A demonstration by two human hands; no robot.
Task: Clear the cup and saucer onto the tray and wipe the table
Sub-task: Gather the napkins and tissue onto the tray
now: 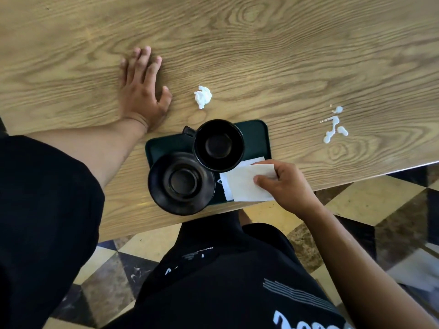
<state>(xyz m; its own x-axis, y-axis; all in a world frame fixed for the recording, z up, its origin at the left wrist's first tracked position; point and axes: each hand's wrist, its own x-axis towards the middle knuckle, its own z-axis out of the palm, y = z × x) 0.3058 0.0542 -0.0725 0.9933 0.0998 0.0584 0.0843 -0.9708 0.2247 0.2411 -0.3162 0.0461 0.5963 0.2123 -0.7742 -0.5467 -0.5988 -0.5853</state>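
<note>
A dark green tray (255, 136) lies near the table's front edge. On it stand a black cup (218, 145), upright and empty, and a black saucer (181, 184) at its front left, overhanging the tray's edge. My right hand (286, 184) pinches a flat white napkin (247, 184) over the tray's right front corner, with another white sheet under it. My left hand (142, 91) rests flat on the wooden table (261, 55), fingers spread, left of the tray. A white spill (335, 125) sits on the table to the right.
A crumpled white tissue (202, 96) lies on the table just beyond the tray. The table's front edge runs diagonally past my right wrist, with a tiled floor (392, 203) below. My dark clothing fills the bottom of the view.
</note>
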